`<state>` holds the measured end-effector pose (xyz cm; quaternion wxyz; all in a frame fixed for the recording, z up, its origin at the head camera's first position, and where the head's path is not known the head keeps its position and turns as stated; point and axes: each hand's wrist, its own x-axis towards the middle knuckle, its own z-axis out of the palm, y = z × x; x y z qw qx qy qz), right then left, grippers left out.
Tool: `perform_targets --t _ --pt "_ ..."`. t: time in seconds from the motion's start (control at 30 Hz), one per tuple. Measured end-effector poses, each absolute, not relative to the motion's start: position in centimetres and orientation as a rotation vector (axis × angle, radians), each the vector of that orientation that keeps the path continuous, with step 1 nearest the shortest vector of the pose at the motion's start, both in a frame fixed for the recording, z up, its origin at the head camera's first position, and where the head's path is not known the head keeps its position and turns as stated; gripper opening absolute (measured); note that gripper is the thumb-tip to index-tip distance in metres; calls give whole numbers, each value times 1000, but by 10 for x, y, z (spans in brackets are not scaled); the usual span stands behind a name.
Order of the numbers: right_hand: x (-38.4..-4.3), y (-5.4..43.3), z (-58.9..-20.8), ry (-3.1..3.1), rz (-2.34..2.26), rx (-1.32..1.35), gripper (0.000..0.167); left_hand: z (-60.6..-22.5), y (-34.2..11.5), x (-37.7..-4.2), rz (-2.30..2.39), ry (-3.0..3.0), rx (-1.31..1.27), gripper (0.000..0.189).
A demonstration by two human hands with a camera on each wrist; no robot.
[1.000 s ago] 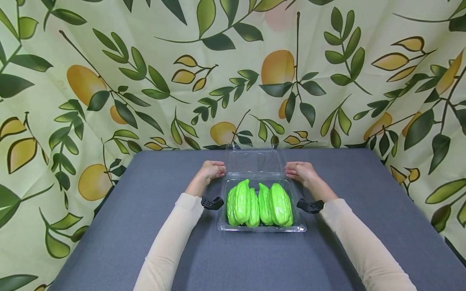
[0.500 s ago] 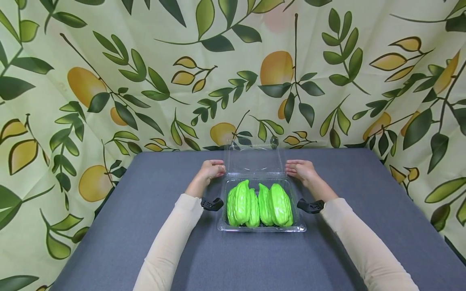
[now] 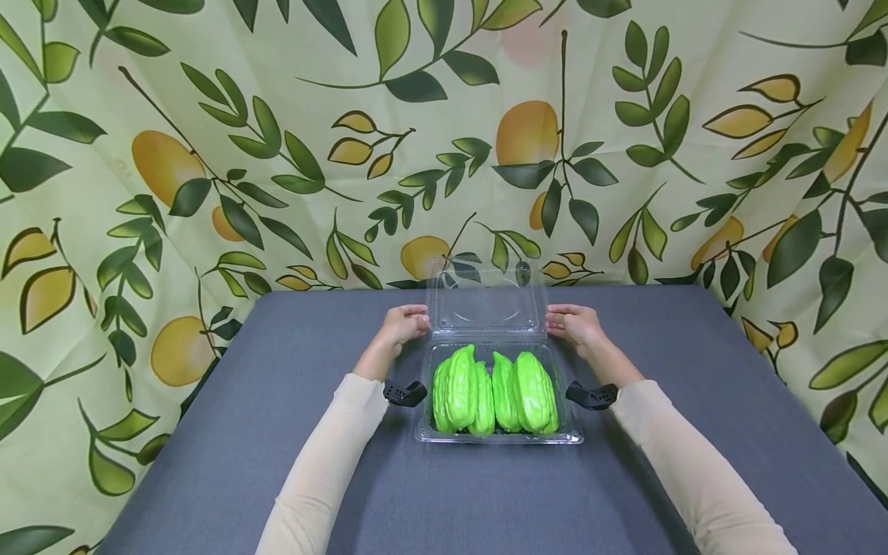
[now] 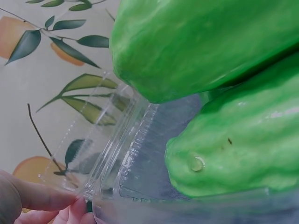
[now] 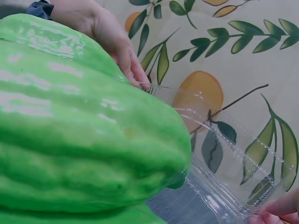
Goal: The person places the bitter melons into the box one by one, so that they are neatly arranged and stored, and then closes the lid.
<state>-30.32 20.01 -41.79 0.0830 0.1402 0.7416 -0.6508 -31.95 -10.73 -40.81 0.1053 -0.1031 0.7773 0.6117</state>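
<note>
A clear plastic clamshell box (image 3: 499,438) stands on the table with its hinged lid (image 3: 486,308) raised at the back. Several bright green ridged gourds (image 3: 534,393), resembling bitter melons, lie side by side in the base. At the lid's left edge, near the hinge, the left hand (image 3: 404,324) pinches the plastic between thumb and fingers. The right hand (image 3: 574,324) does likewise at the right edge. Up close, the left wrist view shows the left fingertips (image 4: 60,200) on the lid corner; in the right wrist view the right fingertips (image 5: 280,210) are partly cut off.
A grey-blue cloth covers the table (image 3: 277,432). Behind and at both sides hangs a curtain (image 3: 444,154) printed with leaves and fruit. Black wrist cameras (image 3: 405,393) sit beside the box, one on either side.
The lid has tilted up a little, its far edge now higher against the curtain. Both hands have stayed nearly in place at its sides, and the gourds have not moved.
</note>
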Motion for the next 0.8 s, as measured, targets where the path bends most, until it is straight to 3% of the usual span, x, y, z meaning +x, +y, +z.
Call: perform_targets --t 0.8 --pt "-296 201 -416 2319 -1997 302 40 -404 -102 -317 2006 2341 -224 44"
